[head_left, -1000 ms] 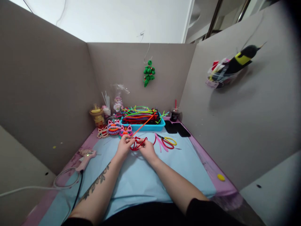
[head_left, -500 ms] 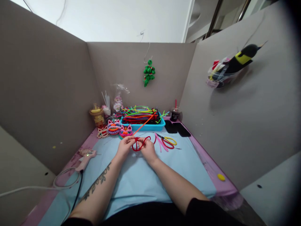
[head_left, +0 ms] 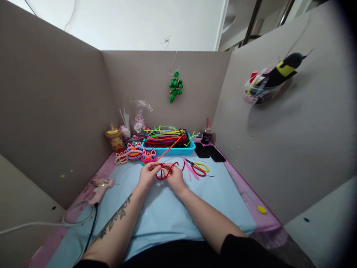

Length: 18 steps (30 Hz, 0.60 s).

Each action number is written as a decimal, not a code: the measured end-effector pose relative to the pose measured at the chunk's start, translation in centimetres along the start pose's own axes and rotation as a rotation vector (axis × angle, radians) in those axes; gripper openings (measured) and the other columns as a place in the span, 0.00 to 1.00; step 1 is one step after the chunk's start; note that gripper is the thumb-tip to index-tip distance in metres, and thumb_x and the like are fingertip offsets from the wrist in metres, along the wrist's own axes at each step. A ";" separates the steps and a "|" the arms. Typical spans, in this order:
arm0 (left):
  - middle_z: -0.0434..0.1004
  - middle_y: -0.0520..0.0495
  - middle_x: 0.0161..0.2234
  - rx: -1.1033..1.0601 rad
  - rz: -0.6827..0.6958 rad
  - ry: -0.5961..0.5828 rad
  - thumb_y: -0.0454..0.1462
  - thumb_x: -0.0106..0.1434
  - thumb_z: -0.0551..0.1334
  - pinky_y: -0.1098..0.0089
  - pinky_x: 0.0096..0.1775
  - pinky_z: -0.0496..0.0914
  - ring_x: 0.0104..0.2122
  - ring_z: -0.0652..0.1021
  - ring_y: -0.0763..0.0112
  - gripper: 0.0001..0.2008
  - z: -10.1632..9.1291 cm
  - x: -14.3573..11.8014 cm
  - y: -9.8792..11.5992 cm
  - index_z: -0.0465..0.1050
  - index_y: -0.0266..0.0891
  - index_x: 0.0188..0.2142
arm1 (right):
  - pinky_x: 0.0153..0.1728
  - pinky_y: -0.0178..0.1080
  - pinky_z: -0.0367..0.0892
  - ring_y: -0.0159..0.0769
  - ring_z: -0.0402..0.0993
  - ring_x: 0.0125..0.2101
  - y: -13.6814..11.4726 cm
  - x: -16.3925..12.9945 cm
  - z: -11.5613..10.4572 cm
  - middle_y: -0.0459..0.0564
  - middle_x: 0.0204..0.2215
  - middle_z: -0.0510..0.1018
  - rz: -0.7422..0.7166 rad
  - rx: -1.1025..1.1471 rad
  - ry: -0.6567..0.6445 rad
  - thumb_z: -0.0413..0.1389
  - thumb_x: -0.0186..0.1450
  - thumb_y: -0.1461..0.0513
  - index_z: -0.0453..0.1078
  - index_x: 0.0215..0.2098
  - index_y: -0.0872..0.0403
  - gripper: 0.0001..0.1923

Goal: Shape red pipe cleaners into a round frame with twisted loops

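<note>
My left hand (head_left: pixel 147 175) and my right hand (head_left: pixel 173 177) meet over the light blue mat (head_left: pixel 167 212), both pinching a red pipe cleaner (head_left: pixel 165 171) bent into loops between them. A long orange pipe cleaner (head_left: pixel 170 147) runs from the loops up and back to the blue tray (head_left: pixel 170 150), which is heaped with pipe cleaners of many colours. Just right of my right hand lie pink pipe-cleaner pieces (head_left: pixel 190 171) and scissors (head_left: pixel 199 166) with red and yellow handles.
Small colourful cat-face figures (head_left: pixel 134 151) sit left of the tray, with jars (head_left: pixel 113 137) behind them. A pink glue gun (head_left: pixel 100 185) with its cord lies at the left. A dark drink cup (head_left: pixel 206 135) and two black phones (head_left: pixel 209 152) are at the back right. Grey partition walls enclose the desk.
The red loops have been turned and twisted a little between my fingers; one loop now sticks out to the right. My hands have stayed in the same place.
</note>
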<state>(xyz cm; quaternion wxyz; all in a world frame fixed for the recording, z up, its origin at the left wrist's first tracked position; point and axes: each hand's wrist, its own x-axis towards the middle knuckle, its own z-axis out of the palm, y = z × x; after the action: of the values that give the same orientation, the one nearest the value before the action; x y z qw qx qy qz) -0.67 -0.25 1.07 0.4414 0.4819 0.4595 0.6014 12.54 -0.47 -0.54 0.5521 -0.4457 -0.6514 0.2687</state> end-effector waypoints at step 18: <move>0.71 0.53 0.25 0.126 0.178 -0.126 0.39 0.49 0.65 0.73 0.33 0.66 0.27 0.74 0.73 0.13 -0.4 0.1 0.0 0.64 0.38 0.32 | 0.29 0.34 0.61 0.32 0.65 0.27 0.3 1.0 -0.4 0.45 0.24 0.72 -0.031 -0.026 -0.078 0.51 0.56 0.63 0.72 0.30 0.54 0.08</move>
<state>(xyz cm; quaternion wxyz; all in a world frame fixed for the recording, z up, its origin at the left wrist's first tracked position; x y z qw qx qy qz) -1.07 -0.22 1.08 0.3830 0.5846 0.4231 0.5767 13.01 0.48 -0.27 0.5247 -0.4320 -0.6825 0.2689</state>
